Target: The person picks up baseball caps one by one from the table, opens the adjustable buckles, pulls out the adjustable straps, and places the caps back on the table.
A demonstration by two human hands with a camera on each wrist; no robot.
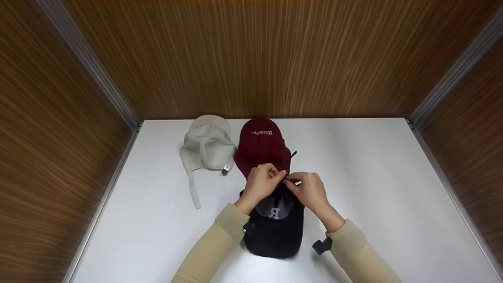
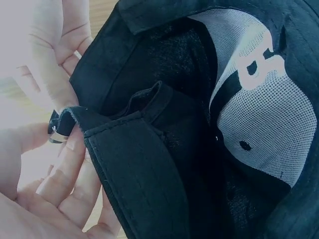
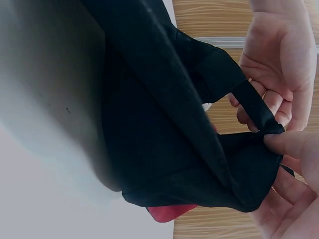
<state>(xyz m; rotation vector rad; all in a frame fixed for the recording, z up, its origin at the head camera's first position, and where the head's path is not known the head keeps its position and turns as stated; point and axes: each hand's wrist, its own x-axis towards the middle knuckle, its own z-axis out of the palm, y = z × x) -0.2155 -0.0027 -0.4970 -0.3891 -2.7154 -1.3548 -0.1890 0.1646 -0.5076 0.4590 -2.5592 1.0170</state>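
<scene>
A black baseball cap (image 1: 275, 237) lies on the white table with its brim toward me; a white letter shows on its grey mesh inside. Both hands meet at the cap's back strap (image 3: 254, 104). My left hand (image 1: 262, 181) pinches the strap beside a small metal buckle (image 2: 59, 137). From the other side, my right hand (image 1: 310, 190) grips the strap between thumb and fingers, its thumb pressed on the black cloth in the right wrist view. In the head view, the fingers partly hide the strap and buckle.
Just beyond the black cap lies a dark red cap (image 1: 259, 145) with white lettering, a dark strap end jutting out at its right. A beige cap (image 1: 214, 145) sits left of it, its long strap (image 1: 193, 190) hanging loose. Wood-grain panels (image 1: 275, 59) enclose the table.
</scene>
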